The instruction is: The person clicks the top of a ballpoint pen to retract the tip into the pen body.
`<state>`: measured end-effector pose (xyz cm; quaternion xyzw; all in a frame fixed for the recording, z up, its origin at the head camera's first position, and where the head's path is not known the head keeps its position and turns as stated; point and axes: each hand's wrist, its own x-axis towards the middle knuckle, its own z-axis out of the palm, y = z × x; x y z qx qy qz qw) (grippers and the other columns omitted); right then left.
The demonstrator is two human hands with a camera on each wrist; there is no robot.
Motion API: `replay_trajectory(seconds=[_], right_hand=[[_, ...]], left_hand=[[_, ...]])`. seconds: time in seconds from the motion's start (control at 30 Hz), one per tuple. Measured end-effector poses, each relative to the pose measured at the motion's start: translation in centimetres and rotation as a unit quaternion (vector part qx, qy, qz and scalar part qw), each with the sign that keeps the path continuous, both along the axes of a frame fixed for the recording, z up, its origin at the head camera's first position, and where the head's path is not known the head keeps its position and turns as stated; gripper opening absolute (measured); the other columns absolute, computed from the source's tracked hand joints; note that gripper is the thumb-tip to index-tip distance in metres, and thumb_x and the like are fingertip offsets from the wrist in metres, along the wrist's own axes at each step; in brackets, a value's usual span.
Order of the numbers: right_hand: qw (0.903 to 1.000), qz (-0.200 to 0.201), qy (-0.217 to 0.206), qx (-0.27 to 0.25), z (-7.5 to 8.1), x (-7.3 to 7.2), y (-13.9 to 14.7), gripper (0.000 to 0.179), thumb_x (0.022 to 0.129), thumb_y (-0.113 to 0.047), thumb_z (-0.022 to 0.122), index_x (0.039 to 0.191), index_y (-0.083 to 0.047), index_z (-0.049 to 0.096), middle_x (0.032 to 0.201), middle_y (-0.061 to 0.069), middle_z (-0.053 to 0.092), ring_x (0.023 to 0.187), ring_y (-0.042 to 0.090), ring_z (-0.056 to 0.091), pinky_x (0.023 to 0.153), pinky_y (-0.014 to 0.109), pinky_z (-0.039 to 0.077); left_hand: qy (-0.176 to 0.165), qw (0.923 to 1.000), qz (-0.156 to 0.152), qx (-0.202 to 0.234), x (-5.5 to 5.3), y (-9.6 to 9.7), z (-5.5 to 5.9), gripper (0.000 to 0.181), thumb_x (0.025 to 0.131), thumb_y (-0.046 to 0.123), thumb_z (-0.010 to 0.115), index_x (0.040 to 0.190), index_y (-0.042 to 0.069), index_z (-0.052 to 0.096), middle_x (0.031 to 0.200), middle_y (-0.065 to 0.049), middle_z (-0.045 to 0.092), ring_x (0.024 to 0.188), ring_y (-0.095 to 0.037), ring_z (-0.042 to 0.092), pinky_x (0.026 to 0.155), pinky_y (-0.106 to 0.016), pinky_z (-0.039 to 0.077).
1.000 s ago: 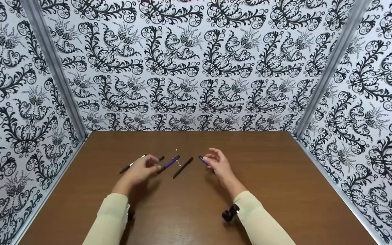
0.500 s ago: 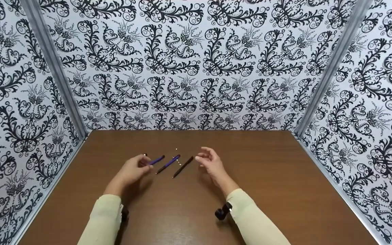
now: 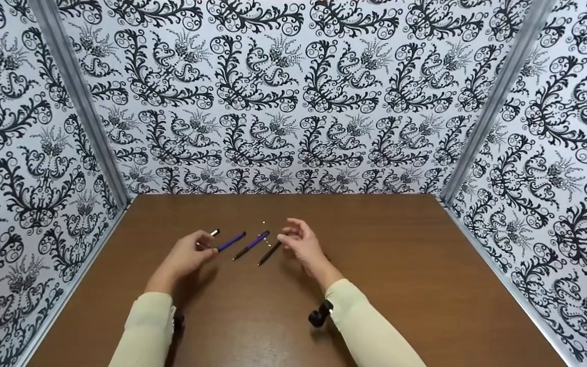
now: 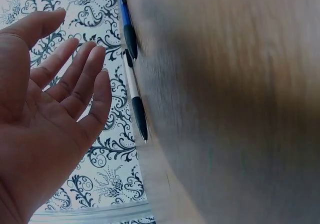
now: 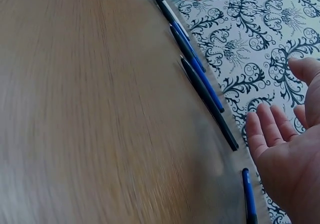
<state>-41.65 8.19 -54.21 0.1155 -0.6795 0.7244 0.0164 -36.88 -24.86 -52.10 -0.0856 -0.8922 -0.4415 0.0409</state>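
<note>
Several pens lie slanted in a row on the table. My left hand [image 3: 189,252], fingers loosely bent with nothing between them, hovers over the white pen [image 3: 215,232] and hides most of it. Beside its thumb lies a blue pen [image 3: 232,241]; a second blue pen [image 3: 251,245] is to the right. My right hand [image 3: 303,247] is held above the black pen [image 3: 270,253] and covers its upper end. In the right wrist view that hand is apart from the pens, fingers spread. Another blue pen [image 5: 249,196] lies nearest it there, mostly hidden in the head view.
The brown wooden table [image 3: 252,316] reaches back to a patterned black-and-white wall [image 3: 283,127]. Similar side walls with grey corner posts flank it. Small bright specks [image 3: 267,239] show near the middle pens. Black wrist cameras [image 3: 319,314] sit at both sleeves.
Both hands have shifted left. My left hand has uncovered the blue pens and now covers the white one; my right hand has come over the black pen. The pens appear unmoved.
</note>
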Motion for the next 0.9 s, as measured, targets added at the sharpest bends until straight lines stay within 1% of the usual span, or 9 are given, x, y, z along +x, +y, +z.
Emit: replay_trajectory(seconds=[0.1,0.23,0.37,0.5,0.63,0.73,0.83,0.9], right_hand=[[1.0000,0.000,0.001,0.001,-0.1,0.0,-0.5,0.056,0.098,0.000,0.080,0.149,0.002,0.055,0.129,0.023,0.070,0.099,0.015,0.070,0.093,0.048,0.062],[1.0000,0.002,-0.001,-0.002,-0.1,-0.1,-1.2,0.056,0.098,-0.001,0.080,0.148,0.001,0.056,0.131,0.026,0.068,0.099,0.015,0.069,0.093,0.049,0.062],[0.9999,0.007,-0.007,-0.007,-0.1,-0.1,-1.9,0.057,0.098,-0.001,0.080,0.150,0.000,0.055,0.131,0.023,0.068,0.102,0.017,0.069,0.096,0.052,0.061],[0.9996,0.006,-0.023,-0.014,0.1,-0.1,-2.5,0.060,0.098,-0.003,0.081,0.152,-0.003,0.055,0.132,0.020,0.068,0.103,0.017,0.070,0.098,0.052,0.061],[0.9991,0.002,-0.029,-0.031,0.3,-0.1,-3.2,0.060,0.098,-0.002,0.081,0.153,-0.004,0.055,0.131,0.019,0.068,0.101,0.017,0.072,0.096,0.052,0.062],[0.9985,-0.001,-0.029,-0.047,0.6,0.0,-3.8,0.061,0.098,-0.001,0.081,0.153,-0.004,0.054,0.130,0.017,0.068,0.101,0.017,0.071,0.094,0.049,0.063],[0.9980,-0.004,-0.033,-0.053,0.7,0.0,-4.3,0.063,0.098,-0.001,0.082,0.154,-0.005,0.054,0.129,0.015,0.069,0.104,0.017,0.070,0.098,0.051,0.061],[0.9981,-0.007,-0.031,-0.052,0.8,0.0,-4.6,0.064,0.098,-0.001,0.082,0.155,-0.005,0.053,0.129,0.014,0.069,0.106,0.018,0.070,0.099,0.051,0.061]], left_hand=[[0.000,1.0000,0.005,-0.005,0.1,-0.3,0.1,0.028,0.103,0.012,0.078,0.127,0.000,0.070,0.117,-0.015,0.075,0.113,-0.036,0.070,0.100,-0.052,0.056],[0.004,0.9999,0.009,-0.011,0.5,-0.8,0.3,0.027,0.104,0.013,0.078,0.127,0.001,0.070,0.118,-0.016,0.075,0.113,-0.036,0.069,0.098,-0.051,0.056],[0.005,0.9999,0.010,-0.007,0.8,-1.3,0.6,0.028,0.104,0.012,0.077,0.128,0.000,0.069,0.119,-0.017,0.074,0.113,-0.037,0.069,0.097,-0.052,0.057],[0.005,0.9999,0.009,-0.005,0.6,-1.6,0.6,0.029,0.105,0.012,0.076,0.130,0.000,0.068,0.118,-0.017,0.075,0.114,-0.038,0.070,0.098,-0.052,0.056],[0.004,0.9999,0.014,-0.001,0.4,-1.9,0.7,0.028,0.103,0.012,0.077,0.128,0.001,0.068,0.116,-0.015,0.075,0.112,-0.035,0.071,0.097,-0.050,0.056],[0.008,0.9998,0.016,0.005,0.2,-2.1,0.6,0.035,0.102,0.009,0.079,0.132,-0.001,0.065,0.121,-0.020,0.073,0.111,-0.034,0.071,0.095,-0.047,0.057],[0.019,0.9997,0.012,0.006,0.0,-2.2,0.5,0.043,0.101,0.005,0.079,0.139,-0.005,0.060,0.128,-0.027,0.069,0.112,-0.035,0.070,0.094,-0.047,0.057],[0.028,0.9996,0.010,0.003,-0.2,-2.2,0.5,0.046,0.100,0.003,0.078,0.141,-0.006,0.059,0.131,-0.029,0.068,0.112,-0.037,0.070,0.095,-0.048,0.057]])
